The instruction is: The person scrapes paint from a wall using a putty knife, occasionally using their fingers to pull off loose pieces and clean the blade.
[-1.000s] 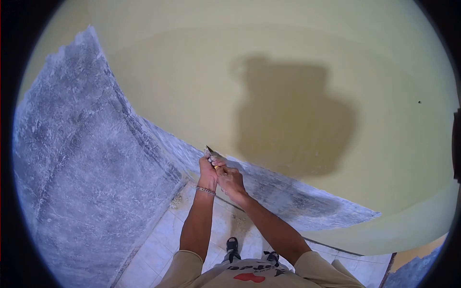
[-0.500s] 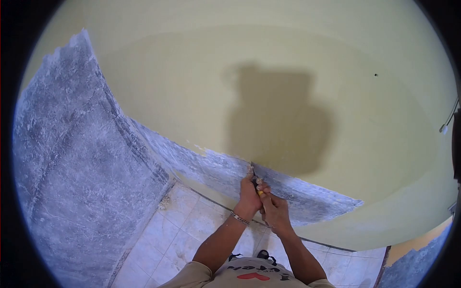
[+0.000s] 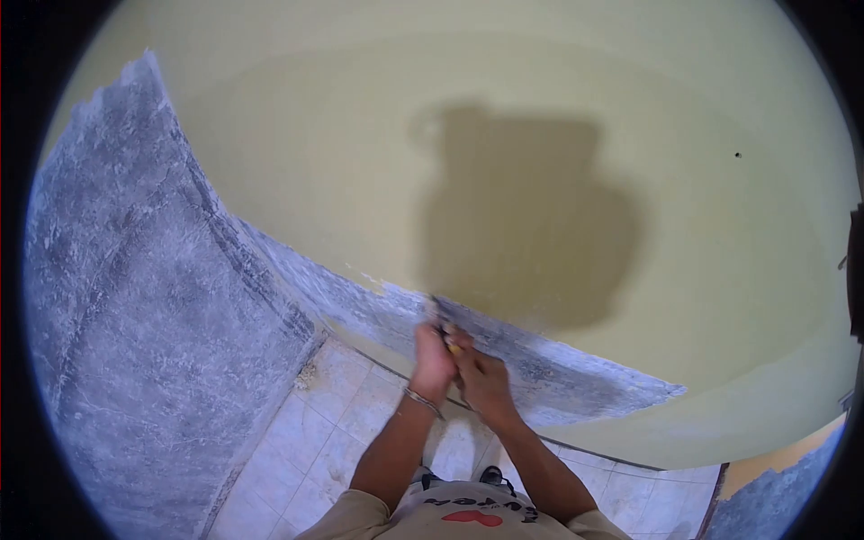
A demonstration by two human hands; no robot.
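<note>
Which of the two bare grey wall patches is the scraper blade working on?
The low grey strip along the bottom of the yellow-green painted wall, just above the floor tiles. The small yellow-handled scraper touches its upper edge; the large grey patch stands apart at left.

Pale tile floor [image 3: 360, 423] w/ debris pile [image 3: 306, 373] in corner.

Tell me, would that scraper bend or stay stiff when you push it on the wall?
The scraper probably stays fairly stiff: both hands, left hand and right hand, grip it against the wall. Its thin blade may flex slightly. It looks small, so likely light.
</note>
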